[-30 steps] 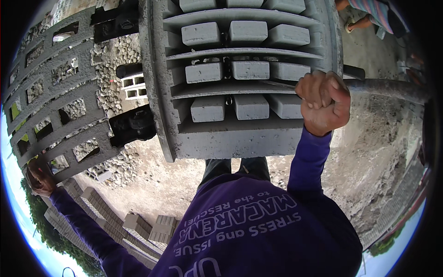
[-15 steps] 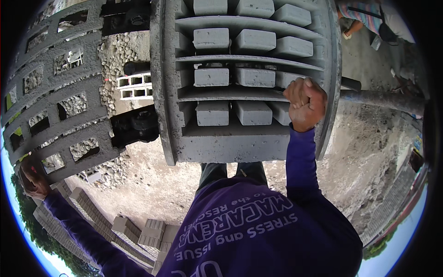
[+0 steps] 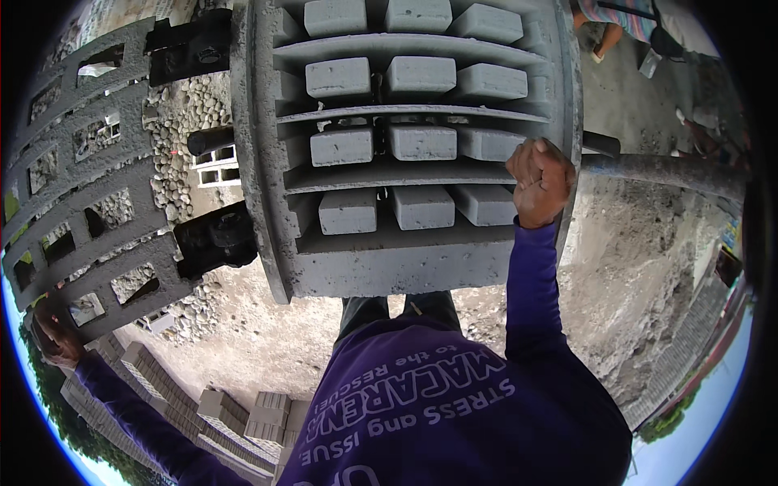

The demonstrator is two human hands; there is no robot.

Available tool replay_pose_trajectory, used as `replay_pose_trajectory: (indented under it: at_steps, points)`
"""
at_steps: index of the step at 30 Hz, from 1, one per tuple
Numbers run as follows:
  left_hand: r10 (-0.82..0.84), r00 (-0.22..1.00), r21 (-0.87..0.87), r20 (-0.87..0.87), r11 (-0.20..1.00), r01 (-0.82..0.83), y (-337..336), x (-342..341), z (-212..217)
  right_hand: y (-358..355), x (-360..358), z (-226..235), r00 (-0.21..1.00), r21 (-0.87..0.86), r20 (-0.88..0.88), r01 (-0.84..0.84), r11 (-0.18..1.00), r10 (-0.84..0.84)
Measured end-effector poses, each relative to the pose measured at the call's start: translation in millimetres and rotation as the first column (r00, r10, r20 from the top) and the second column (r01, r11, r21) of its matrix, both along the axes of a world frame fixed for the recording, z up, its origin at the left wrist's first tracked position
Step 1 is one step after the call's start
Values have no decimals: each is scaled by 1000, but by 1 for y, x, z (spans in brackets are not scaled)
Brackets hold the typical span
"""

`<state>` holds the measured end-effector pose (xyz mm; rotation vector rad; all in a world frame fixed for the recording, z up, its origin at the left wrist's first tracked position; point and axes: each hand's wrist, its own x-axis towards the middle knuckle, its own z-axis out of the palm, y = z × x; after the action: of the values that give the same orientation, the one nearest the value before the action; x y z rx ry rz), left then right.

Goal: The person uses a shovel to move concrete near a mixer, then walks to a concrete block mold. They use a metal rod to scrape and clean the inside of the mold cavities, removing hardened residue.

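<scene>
My right hand (image 3: 541, 185) is closed in a fist at the right end of a grey, concrete-caked block mold (image 3: 405, 269). What it grips, if anything, is hidden. Several grey rectangular blocks (image 3: 421, 142) sit in rows inside the mold, separated by thin plates (image 3: 413, 113). At the far left, my left hand (image 3: 55, 334) is wrapped round the near corner of a cement-covered frame (image 3: 105, 317) with rectangular openings. The frame hangs tilted beside the mold, joined to it by dark brackets (image 3: 215, 239).
Loose gravel (image 3: 172, 154) and a pale hollow block (image 3: 217, 174) show between frame and mold. Stacks of grey blocks (image 3: 223, 409) stand at lower left. A thick pipe (image 3: 664, 172) extends right from the mold. Another person (image 3: 620, 20) is at upper right.
The mold and frame have shifted slightly left and tilted in the picture. Both hands keep nearly the same places, the left still on the frame's corner and the right still closed.
</scene>
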<state>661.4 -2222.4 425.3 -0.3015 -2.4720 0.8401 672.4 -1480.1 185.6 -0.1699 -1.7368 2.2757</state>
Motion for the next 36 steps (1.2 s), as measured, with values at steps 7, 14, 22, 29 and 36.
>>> replay_pose_trajectory:
  at_steps: [7, 14, 22, 29, 36]
  points:
    - [117, 993, 186, 35, 975, -121, 4, 8, 1, 23, -5, 150, 959, -102, -9, -283, 954, 284]
    - [50, 999, 53, 12, 997, -50, -13, 3, -3, -12, 1, 2, 994, 82, 101, -37, 996, 29]
    - [10, 999, 10, 33, 1000, -10, -32, 1, 1, -22, -1, 47, 999, 186, 44, 10, 982, -19]
    - [-22, 999, 19, 40, 1000, 21, -45, 10, 3, 0, -2, 89, 992, -96, -49, -122, 988, 118]
    - [35, 999, -19, 20, 999, -35, -56, 9, -2, -29, 8, 39, 980, 81, 125, 144, 986, -153]
